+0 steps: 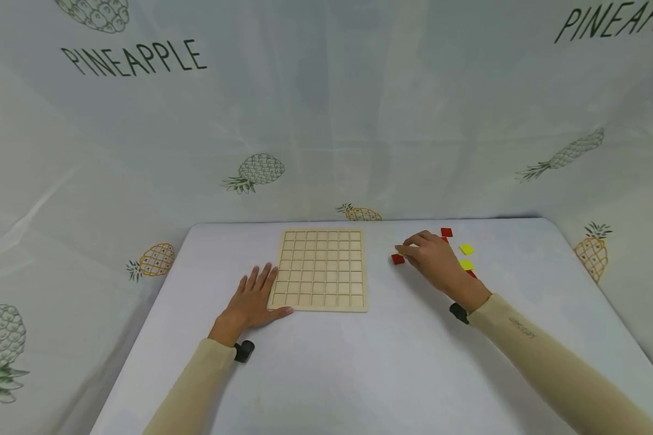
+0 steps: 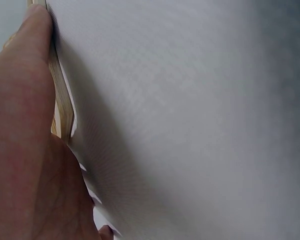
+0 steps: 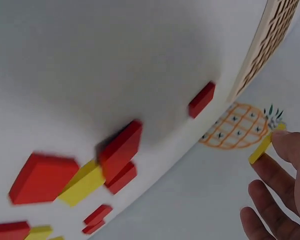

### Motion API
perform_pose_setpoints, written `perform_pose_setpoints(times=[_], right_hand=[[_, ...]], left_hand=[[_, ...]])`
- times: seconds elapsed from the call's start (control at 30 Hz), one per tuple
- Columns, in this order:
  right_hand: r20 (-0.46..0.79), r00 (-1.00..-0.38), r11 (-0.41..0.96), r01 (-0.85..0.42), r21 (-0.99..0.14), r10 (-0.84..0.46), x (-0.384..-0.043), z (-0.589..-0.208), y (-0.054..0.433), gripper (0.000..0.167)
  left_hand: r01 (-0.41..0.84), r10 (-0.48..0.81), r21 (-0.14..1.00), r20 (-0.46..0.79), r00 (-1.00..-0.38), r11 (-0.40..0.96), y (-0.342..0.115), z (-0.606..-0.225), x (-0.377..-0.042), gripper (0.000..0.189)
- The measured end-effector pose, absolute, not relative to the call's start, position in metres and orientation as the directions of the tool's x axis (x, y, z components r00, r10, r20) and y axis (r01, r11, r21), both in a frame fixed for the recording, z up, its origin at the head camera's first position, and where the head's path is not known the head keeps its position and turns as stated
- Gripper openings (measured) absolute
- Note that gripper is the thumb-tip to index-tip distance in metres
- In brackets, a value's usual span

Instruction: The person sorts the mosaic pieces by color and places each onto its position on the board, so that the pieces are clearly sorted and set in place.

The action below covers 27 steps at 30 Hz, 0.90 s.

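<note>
A pale wooden grid board [image 1: 321, 270] lies flat on the white table, its square cells bare. My left hand [image 1: 254, 299] rests at the board's lower left corner with fingers spread along the left edge and the thumb along the front edge. In the left wrist view the thumb [image 2: 37, 35] lies against the board's side. My right hand [image 1: 432, 260] is to the right of the board, pinching a yellow square tile [image 3: 262, 147] between thumb and fingertips. A single red tile [image 1: 397, 259] lies on the table just below those fingertips.
Several loose red and yellow tiles lie right of my right hand, among them a yellow tile [image 1: 467, 249] and a red tile [image 1: 447, 232]; some overlap in the right wrist view. Behind the table [image 1: 315, 374] hangs a white pineapple-print cloth [image 1: 326, 109].
</note>
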State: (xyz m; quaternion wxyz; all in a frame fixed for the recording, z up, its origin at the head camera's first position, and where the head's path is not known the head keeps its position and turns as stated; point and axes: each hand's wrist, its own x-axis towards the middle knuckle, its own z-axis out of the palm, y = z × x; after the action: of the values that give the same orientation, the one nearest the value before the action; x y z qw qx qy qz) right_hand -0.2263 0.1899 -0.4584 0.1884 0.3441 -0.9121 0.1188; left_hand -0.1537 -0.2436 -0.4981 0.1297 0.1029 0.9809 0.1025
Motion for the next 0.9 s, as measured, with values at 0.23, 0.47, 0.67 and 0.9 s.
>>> perform_pose_setpoints(times=[0.23,0.47,0.67,0.9], right_hand=[[0.422,-0.668,0.718,-0.694,-0.054,-0.613,-0.225,-0.464,0.157,0.030],[0.407,-0.633,0.690,-0.724,-0.006,-0.659,-0.227,-0.467,0.125,0.029],[0.419,-0.589,0.655,-0.755,0.018,-0.691,-0.228,-0.467,0.096,0.026],[0.436,-0.556,0.627,-0.779,0.025,-0.708,-0.232,-0.469,0.064,0.020]], left_hand=[[0.173,0.234,0.245,-0.250,-0.939,0.954,-0.243,-0.499,-0.154,0.110],[0.181,0.242,0.245,-0.249,-0.938,0.953,-0.245,-0.499,-0.153,0.114],[0.174,0.236,0.244,-0.253,-0.938,0.954,-0.244,-0.498,-0.153,0.112],[0.164,0.218,0.200,-0.284,-0.934,0.966,-0.243,-0.497,-0.155,0.110]])
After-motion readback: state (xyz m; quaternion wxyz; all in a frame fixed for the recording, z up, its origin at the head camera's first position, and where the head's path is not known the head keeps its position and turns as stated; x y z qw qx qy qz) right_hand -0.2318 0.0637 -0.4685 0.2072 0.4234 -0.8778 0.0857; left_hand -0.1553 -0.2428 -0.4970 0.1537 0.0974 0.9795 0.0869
